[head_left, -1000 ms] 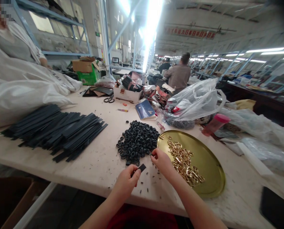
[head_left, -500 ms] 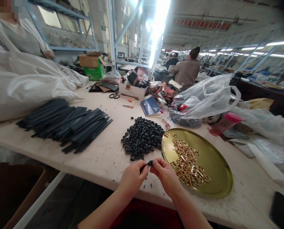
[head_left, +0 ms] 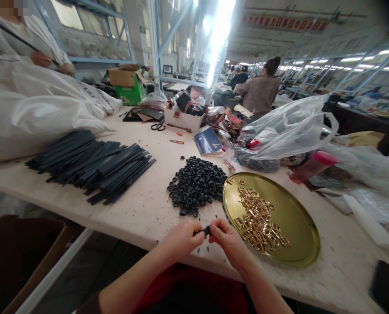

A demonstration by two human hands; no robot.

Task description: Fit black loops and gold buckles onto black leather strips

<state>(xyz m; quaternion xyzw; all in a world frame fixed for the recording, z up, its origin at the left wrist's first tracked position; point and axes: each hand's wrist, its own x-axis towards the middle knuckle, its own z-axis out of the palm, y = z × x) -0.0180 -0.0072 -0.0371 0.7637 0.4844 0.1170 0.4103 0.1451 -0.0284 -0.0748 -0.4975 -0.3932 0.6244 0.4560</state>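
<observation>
Both of my hands meet over the table's near edge. My left hand (head_left: 186, 237) pinches a small black strap piece (head_left: 207, 230), and the fingertips of my right hand (head_left: 226, 240) close on its other end. Most of the piece is hidden by my fingers. Just beyond them lies a heap of small black loops (head_left: 197, 185). To the right, a round gold tray (head_left: 300, 244) carries a pile of gold metal buckles (head_left: 259, 222). Flat black strips (head_left: 93, 168) lie stacked on the left.
A large white sack (head_left: 37, 113) covers the far left, with a person (head_left: 27, 48) behind it. Toward the back are scissors (head_left: 158, 127), a blue booklet (head_left: 208, 141) and a white box (head_left: 183, 120). A clear plastic bag (head_left: 279, 135) and a pink-capped container (head_left: 313, 167) sit beyond the tray.
My left hand has rolled over so its back shows more, and the strap piece is turned between my fingers. The person at left now holds up a dark strip. The view has shifted slightly.
</observation>
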